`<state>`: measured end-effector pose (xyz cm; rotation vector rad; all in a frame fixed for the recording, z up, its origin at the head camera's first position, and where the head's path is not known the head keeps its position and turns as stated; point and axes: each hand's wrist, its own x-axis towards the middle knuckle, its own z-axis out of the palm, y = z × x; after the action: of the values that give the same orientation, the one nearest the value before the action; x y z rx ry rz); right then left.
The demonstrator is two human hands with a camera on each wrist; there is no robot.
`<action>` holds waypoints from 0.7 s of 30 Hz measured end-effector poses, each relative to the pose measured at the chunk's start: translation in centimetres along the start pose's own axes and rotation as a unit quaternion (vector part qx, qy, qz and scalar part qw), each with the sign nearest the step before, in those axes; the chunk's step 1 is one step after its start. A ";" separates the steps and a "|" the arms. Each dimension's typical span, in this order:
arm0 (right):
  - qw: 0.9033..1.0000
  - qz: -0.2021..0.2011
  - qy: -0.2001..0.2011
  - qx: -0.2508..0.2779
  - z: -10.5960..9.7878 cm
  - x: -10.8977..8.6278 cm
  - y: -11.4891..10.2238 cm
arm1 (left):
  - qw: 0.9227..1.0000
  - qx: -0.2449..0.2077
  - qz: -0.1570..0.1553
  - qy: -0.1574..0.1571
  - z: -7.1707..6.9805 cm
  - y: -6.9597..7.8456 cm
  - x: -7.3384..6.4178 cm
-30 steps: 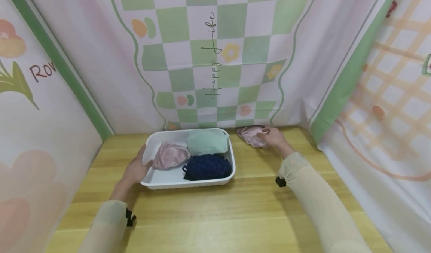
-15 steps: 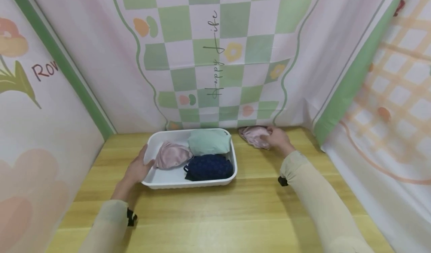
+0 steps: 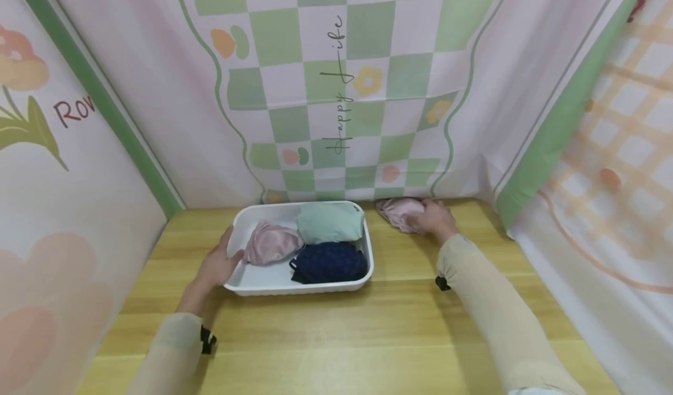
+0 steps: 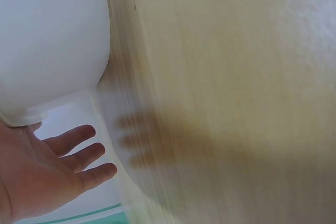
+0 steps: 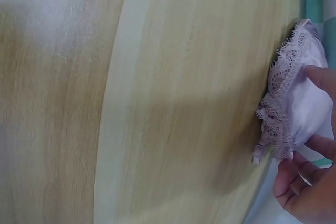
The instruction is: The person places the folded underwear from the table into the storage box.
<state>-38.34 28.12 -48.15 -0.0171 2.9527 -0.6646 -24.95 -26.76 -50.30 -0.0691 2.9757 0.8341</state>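
A pale pink folded bra [image 3: 401, 212] with lace edging lies on the table at the back wall, right of the tray. My right hand [image 3: 437, 218] holds its right end; in the right wrist view the hand's digits [image 5: 318, 78] press the smooth cup and curl at the bra's lower edge. My left hand [image 3: 217, 264] rests at the left rim of a white tray [image 3: 263, 280], thumb over the rim, and the other fingers [image 4: 86, 157] extend loosely outside it. Inside the tray lie a pink bra [image 3: 273, 243], a folded mint-green garment [image 3: 330, 222] and a rolled navy garment [image 3: 329, 262].
The tray stands on a wood-grain table [image 3: 336, 336], near a printed back curtain [image 3: 342, 91]. Further curtains close in the left side [image 3: 58, 208] and the right side [image 3: 604, 208]. Both wrists carry small black camera mounts.
My right hand has moved slightly right and settled further over the pink bra's right end. The left hand stays at the tray's rim. The whole head view has shifted a little.
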 end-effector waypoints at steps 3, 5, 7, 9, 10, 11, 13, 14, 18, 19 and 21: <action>1.000 0.003 0.005 -0.011 0.1 0.0 -0.1 | 1.000 -0.003 -0.003 -0.001 -0.1 0.1 0.0; 1.000 0.005 0.008 -0.020 0.4 0.2 0.0 | 1.000 -0.001 -0.004 -0.002 -0.1 0.1 0.0; 0.999 0.007 0.006 -0.032 0.7 0.3 0.0 | 1.000 -0.001 -0.005 -0.004 0.0 0.2 0.0; 0.999 0.009 0.000 -0.040 1.0 0.4 0.2 | 1.000 0.001 -0.006 -0.006 0.0 0.2 0.0; 0.999 0.007 -0.003 -0.045 1.2 0.5 0.2 | 1.000 0.000 -0.007 -0.007 0.1 0.2 0.0; 0.999 0.007 -0.006 -0.047 1.3 0.6 0.2 | 1.000 -0.001 -0.008 -0.007 0.1 0.2 0.0; 0.998 0.002 -0.010 -0.055 1.6 0.7 0.2 | 1.000 -0.004 -0.010 -0.008 0.1 0.2 0.0; 0.998 0.000 -0.010 -0.056 1.7 0.8 0.2 | 1.000 -0.006 -0.011 -0.007 0.0 0.2 0.0; 0.998 -0.009 -0.011 -0.059 2.1 1.0 0.2 | 1.000 -0.008 -0.009 -0.005 -0.1 0.1 0.0; 0.998 -0.013 -0.010 -0.060 2.2 1.0 0.2 | 1.000 -0.008 -0.009 -0.004 -0.1 0.1 0.0; 0.998 -0.020 -0.007 -0.059 2.5 1.1 0.2 | 1.000 -0.008 -0.008 -0.003 -0.1 0.0 0.1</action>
<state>-39.10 27.17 -50.56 -0.0909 2.9804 -0.4928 -25.04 -26.82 -50.22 -0.0913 2.9587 0.8552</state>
